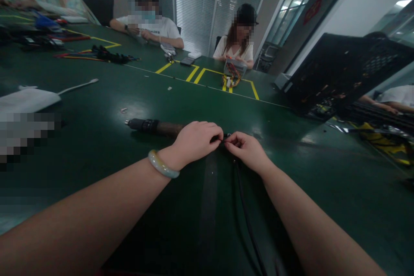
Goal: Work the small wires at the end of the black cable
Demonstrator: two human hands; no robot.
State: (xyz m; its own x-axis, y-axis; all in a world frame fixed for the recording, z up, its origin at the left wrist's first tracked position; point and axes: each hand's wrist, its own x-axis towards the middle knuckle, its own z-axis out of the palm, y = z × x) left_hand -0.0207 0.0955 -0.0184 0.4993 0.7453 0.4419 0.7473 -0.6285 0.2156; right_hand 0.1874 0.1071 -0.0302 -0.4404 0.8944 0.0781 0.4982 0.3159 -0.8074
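My left hand (pixel 196 141), with a pale green bangle on its wrist, is closed round the near end of a dark tool (pixel 152 127) that lies on the green table (pixel 97 108). The tool has a black tip pointing left and a brown barrel. My right hand (pixel 246 148) pinches a small dark part right beside the left fingers, where a black cable (pixel 246 215) starts. The cable runs from the hands toward me over the table. What sits between the fingertips is too small to make out.
A black perforated case (pixel 343 73) stands tilted at the right. A white cloth and strip (pixel 35 97) lie at the left. Two people sit at the far side; one handles a grey box with coloured wires (pixel 233 72). Bundled cables (pixel 106 55) lie far left.
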